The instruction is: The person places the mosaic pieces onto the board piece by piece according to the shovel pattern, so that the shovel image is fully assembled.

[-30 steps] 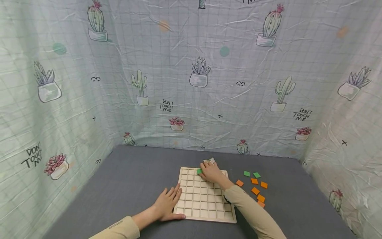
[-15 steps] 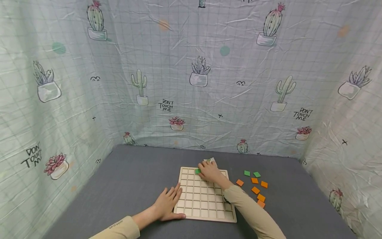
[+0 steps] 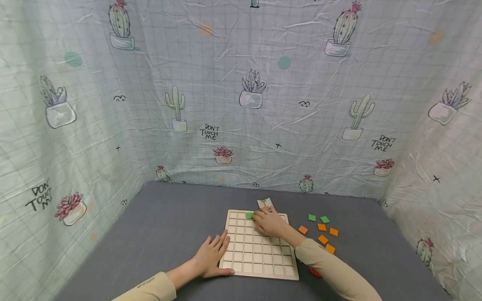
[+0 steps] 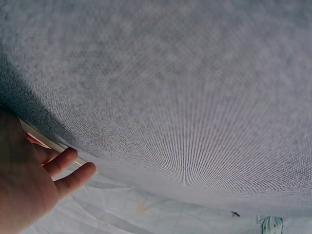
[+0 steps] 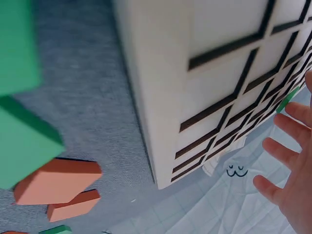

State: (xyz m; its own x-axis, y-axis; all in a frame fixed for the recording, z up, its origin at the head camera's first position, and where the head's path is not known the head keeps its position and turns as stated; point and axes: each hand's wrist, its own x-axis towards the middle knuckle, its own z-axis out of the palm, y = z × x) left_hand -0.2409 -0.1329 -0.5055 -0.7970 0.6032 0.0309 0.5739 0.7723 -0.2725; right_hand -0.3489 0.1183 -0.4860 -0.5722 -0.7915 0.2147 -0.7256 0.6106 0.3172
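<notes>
The wooden grid board (image 3: pixel 248 246) lies on the grey table, one green tile (image 3: pixel 249 215) in its far row. My left hand (image 3: pixel 212 256) rests along the board's left edge, fingers spread and thumb at the near corner; the left wrist view shows the hand (image 4: pixel 29 180) at the board's edge. Over the far part of the board is my right hand (image 3: pixel 269 221), just right of the green tile. In the right wrist view the fingers of this hand (image 5: pixel 292 156) are spread, with the green tile (image 5: pixel 286 101) near the fingertips and nothing seen held.
A small printed card (image 3: pixel 265 203) lies behind the board. To the right are two green tiles (image 3: pixel 312 218), several orange tiles (image 3: pixel 322 239) and something red (image 3: pixel 315 272) partly under the right sleeve. A patterned curtain (image 3: pixel 252 138) surrounds the table.
My right hand has moved slightly right and nearer, off the green tile, which now lies uncovered in the far row. The right sleeve has swung right, over some orange tiles. My left hand stays.
</notes>
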